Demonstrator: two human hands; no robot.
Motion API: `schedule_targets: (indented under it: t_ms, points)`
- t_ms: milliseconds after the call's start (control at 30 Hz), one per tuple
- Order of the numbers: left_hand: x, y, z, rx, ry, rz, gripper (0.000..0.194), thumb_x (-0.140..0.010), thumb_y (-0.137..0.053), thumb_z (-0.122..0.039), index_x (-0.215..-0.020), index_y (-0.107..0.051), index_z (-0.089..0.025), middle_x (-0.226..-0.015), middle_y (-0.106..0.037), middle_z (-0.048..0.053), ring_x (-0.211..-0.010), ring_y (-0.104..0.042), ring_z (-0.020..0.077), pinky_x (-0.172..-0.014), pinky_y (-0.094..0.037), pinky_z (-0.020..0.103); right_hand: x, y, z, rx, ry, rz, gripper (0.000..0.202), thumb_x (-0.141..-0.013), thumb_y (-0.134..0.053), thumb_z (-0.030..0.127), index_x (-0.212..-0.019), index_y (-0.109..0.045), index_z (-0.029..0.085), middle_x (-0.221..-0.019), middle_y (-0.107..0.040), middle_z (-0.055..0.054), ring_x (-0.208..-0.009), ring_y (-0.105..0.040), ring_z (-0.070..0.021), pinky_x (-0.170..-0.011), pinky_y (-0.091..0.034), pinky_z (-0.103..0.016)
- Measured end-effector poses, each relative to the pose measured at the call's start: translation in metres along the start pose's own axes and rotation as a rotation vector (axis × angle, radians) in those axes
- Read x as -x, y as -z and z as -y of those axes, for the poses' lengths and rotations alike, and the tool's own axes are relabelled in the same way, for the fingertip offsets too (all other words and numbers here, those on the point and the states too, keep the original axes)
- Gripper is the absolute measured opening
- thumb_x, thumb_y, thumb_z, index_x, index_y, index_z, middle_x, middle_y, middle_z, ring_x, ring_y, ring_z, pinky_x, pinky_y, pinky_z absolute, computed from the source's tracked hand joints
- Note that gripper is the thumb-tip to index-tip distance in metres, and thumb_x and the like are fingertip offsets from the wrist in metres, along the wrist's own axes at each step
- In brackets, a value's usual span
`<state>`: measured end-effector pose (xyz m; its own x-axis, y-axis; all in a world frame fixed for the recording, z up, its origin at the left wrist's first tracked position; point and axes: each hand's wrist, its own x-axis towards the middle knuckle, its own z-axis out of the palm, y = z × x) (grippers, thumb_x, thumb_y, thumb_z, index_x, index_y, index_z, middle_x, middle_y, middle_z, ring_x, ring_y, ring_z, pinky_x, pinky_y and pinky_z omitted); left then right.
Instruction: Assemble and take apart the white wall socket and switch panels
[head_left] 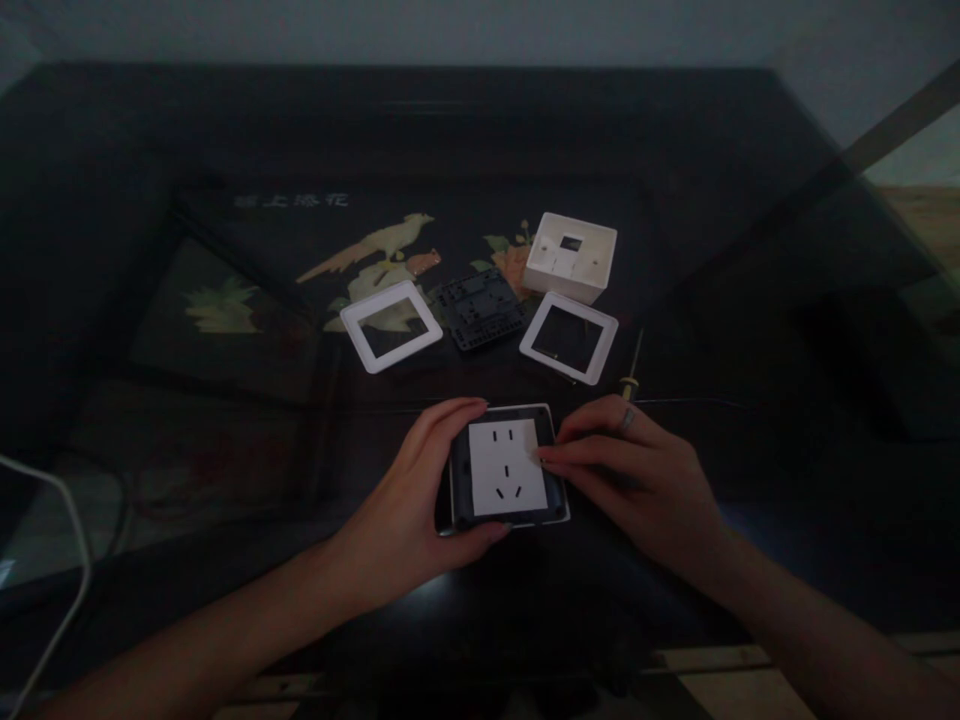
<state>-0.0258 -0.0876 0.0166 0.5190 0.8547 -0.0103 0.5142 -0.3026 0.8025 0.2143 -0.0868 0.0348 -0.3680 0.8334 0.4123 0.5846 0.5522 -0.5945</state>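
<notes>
A wall socket [508,490] with a white face, slots and a dark surround sits in a pale back box near the table's front. My left hand [420,490] grips it from the left, thumb along the near edge and fingers at the far edge. At the socket's right side, my right hand [637,470] has its thumb and fingertips pinched together. Whatever is between those fingertips is too small and dark to make out. Just beyond the right hand lies a screwdriver [630,385], its shaft pointing away and its handle partly hidden by the hand.
Beyond the hands lie two white cover frames [356,325] [606,345], a dark socket mounting plate [484,308] and an open white back box [570,275]. Small screws [551,355] lie by the right frame. A white cable [79,540] curves at the left. The dark tabletop [262,130] is glossy.
</notes>
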Motion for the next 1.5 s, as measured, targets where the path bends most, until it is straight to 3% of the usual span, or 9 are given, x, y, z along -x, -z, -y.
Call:
schedule_targets:
  t_ms: [367,933,1500]
  points:
    - [0.001,0.000,0.002,0.001,-0.008,-0.006,0.085,-0.075,-0.075,-0.029,-0.145,-0.027,-0.031,-0.148,-0.036,0.009,-0.138,-0.040,0.0319,-0.114,-0.041,0.052,-0.002,0.000,0.003,-0.195,-0.238,0.039,0.010,-0.079,-0.075,0.011,-0.080,-0.074,0.021,-0.083,-0.067,0.000,-0.076,-0.067,-0.0129,-0.066,-0.055,-0.023]
    - [0.001,0.000,0.002,0.000,0.000,0.008,0.086,-0.075,-0.075,-0.029,-0.146,-0.026,-0.031,-0.149,-0.035,0.011,-0.138,-0.039,0.0337,-0.114,-0.039,0.056,-0.005,0.010,-0.001,-0.120,-0.247,0.030,0.011,-0.081,-0.073,0.012,-0.084,-0.073,0.023,-0.089,-0.068,-0.002,-0.082,-0.067,-0.0158,-0.072,-0.056,-0.028]
    - [0.001,0.001,0.002,-0.015,-0.006,0.017,0.085,-0.077,-0.074,-0.029,-0.146,-0.025,-0.031,-0.149,-0.035,0.011,-0.139,-0.039,0.0344,-0.115,-0.038,0.056,-0.002,-0.004,0.000,-0.093,-0.216,0.082,0.009,-0.084,-0.070,0.015,-0.088,-0.066,0.022,-0.089,-0.066,-0.003,-0.086,-0.065,-0.0187,-0.075,-0.054,-0.032]
